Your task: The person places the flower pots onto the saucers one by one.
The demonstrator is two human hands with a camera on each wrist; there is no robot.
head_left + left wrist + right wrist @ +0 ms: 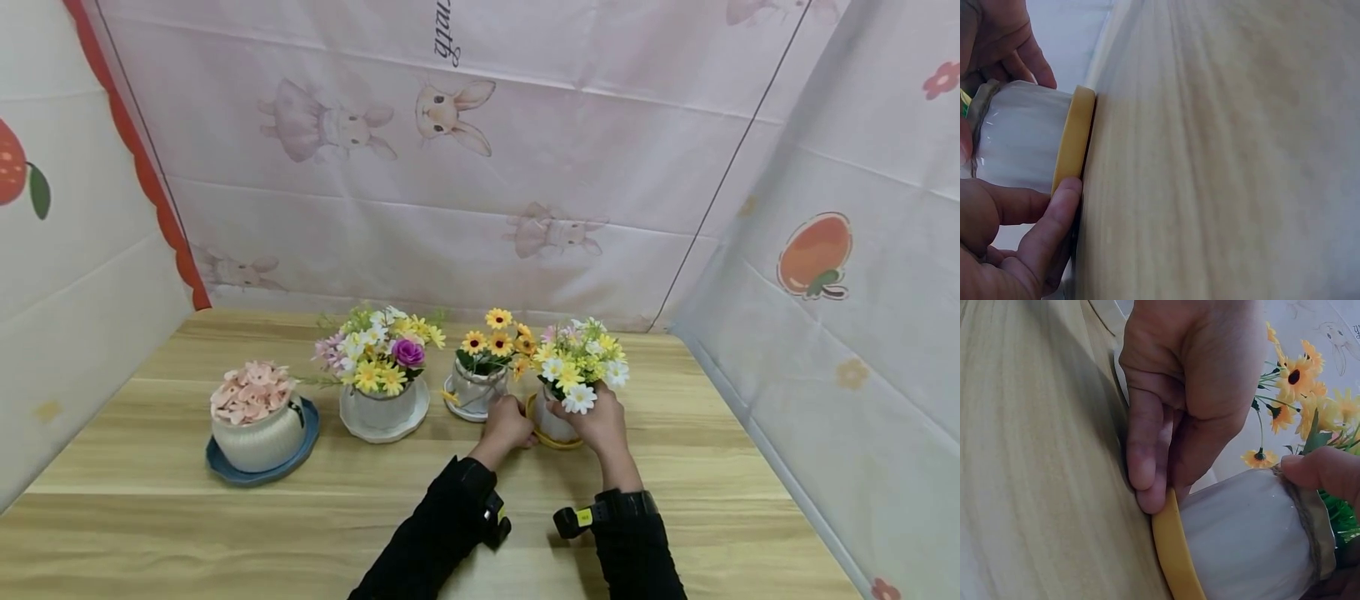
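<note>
At the right of the row of pots, a white flower pot [1244, 534] with twine round its top stands on a yellow saucer [1175, 550]. It carries yellow, white and pink flowers [573, 367]. My left hand [507, 427] pinches the saucer's edge between thumb and fingers, low over the table, as the left wrist view shows. From the right side, my right hand [603, 421] grips the pot at its rim, with the thumb [1322, 472] over the twine. Part of that hand is hidden behind the pot in the right wrist view.
Left of the hands are a small pot [477, 390] of orange flowers on a white saucer, a mixed bouquet pot [380, 408] on a white plate [386, 435], and a cream pot [255, 437] of pink flowers on a blue plate [311, 429]. Printed cloth walls [450, 183] enclose the wooden table [225, 542].
</note>
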